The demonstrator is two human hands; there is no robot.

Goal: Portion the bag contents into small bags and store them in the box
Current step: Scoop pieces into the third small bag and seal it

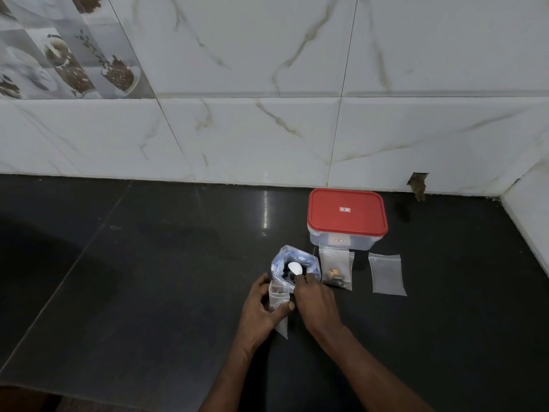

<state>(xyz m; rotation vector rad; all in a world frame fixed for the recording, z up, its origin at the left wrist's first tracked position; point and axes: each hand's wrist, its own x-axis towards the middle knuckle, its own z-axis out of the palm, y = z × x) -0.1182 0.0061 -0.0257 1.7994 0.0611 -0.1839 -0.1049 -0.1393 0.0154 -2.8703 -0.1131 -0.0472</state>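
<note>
Wall (pixel 267 129) first: pale marble-look tiles fill the top half of my view, with a patterned coffee-print tile at the upper left and a ragged hole low on the right. Below it runs the dark, glossy worktop (pixel 148 278), and both forearms reach in from the bottom edge.

On to the left hand (pixel 261 307). Its fingers (pixel 261 282) are curled round a small clear bag (pixel 279 297), thumb across the front, holding it upright just in front of the big bag. I see something brown near its mouth, but I can't tell what.

The right hand (pixel 315 301) sits right beside it, knuckles up, fingers bunched and pinching a spoon handle.

Next is the box (pixel 338 242). It's a clear tub with its red lid (pixel 346 211) on, standing near the wall, behind and to the right of the hands.

The big bag (pixel 282 263) comes next, crinkled clear plastic with blue print. It stands open on the worktop left of the box, dark contents showing inside.

Two more small bags lie flat. The filled bag (pixel 335 269) has dark and tan pieces at its bottom, and its top edge is against the box front. The empty bag (pixel 387 273) lies to its right, apart from it.

Smallest is the white spoon (pixel 295 268), with its bowl over the big bag's open mouth.
</note>
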